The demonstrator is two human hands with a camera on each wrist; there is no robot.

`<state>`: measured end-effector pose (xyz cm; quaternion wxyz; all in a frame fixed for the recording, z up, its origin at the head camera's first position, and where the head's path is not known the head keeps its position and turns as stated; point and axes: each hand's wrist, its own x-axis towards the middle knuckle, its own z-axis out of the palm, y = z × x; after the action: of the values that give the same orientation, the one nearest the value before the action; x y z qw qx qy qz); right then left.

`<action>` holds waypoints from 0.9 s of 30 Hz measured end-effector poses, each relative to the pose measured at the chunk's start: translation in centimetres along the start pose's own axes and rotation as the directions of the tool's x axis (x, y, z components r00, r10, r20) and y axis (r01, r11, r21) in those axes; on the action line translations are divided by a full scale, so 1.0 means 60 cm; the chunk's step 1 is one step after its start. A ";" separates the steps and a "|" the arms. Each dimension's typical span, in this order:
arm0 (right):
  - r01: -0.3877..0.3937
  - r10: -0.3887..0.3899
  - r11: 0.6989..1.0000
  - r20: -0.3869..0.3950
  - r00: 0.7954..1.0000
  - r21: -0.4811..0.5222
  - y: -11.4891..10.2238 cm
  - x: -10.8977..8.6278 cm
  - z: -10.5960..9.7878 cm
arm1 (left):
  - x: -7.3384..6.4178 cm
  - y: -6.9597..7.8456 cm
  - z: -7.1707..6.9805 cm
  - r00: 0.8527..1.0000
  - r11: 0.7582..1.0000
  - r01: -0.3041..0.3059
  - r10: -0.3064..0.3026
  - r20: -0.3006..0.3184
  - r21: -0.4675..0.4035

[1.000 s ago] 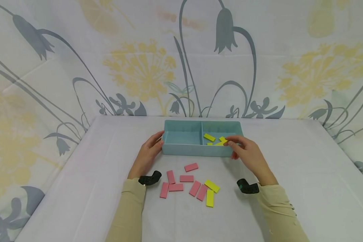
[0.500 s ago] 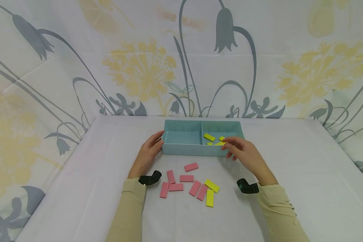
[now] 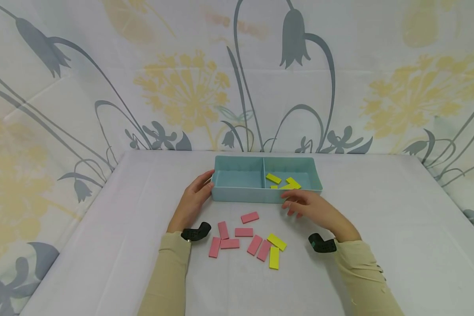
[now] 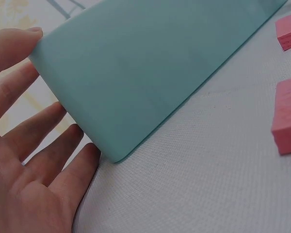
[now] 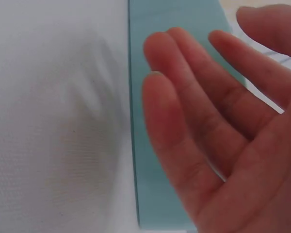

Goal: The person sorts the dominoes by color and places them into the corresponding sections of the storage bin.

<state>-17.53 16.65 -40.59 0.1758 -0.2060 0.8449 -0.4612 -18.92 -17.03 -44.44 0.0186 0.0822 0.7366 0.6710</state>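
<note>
A pale teal two-compartment box (image 3: 241, 194) stands at the back middle of the table. Several yellow tiles (image 3: 274, 178) lie in its right compartment; its left one is bare. My left hand (image 3: 192, 199) rests against the box's left end, fingers fairly straight; the left wrist view has the thumb at the top corner and fingertips along the side. Just in front of the box's right half hovers my right hand (image 3: 314, 210), fingers loosely bent and holding nothing. The right wrist view has its fingers (image 5: 165, 111) before the teal wall; contact cannot be told.
Several pink tiles (image 3: 243, 232) lie scattered on the white cloth between the forearms, some touching each other. Two yellow tiles (image 3: 274, 258) lie at their right end. A flower-patterned curtain (image 3: 193, 87) hangs behind the table.
My right hand has drawn back from over the right compartment, towards me and slightly left, leaving the yellow tiles there in fuller view. The left hand has stayed on the box.
</note>
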 end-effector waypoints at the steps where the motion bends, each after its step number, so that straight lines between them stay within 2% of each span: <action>1: -0.005 0.005 1.000 0.018 1.000 -0.009 0.001 0.001 0.002 | 0.002 -0.004 -0.001 1.000 1.000 -0.005 0.005 0.000 -0.004; 7: -0.018 0.024 0.998 0.114 0.993 -0.053 0.008 0.003 0.012 | 0.006 -0.008 -0.001 1.000 1.000 -0.015 0.015 -0.006 -0.027; 14: -0.028 0.046 0.994 0.169 0.985 -0.104 0.008 0.005 0.022 | 0.004 -0.006 -0.001 1.000 1.000 -0.005 0.005 -0.013 -0.002; 20: -0.044 0.081 0.979 0.185 0.979 -0.198 -0.004 0.004 0.033 | 0.003 -0.006 0.000 1.000 1.000 -0.001 0.001 -0.017 0.013; 27: -0.129 0.181 0.953 0.171 0.968 -0.275 -0.021 0.003 0.046 | 0.003 -0.006 -0.001 1.000 1.000 0.010 -0.010 -0.016 0.027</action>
<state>-16.11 14.00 -40.95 0.2646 -0.2043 0.8907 -0.3081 -19.15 -17.09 -44.77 0.0149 0.0735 0.7461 0.6616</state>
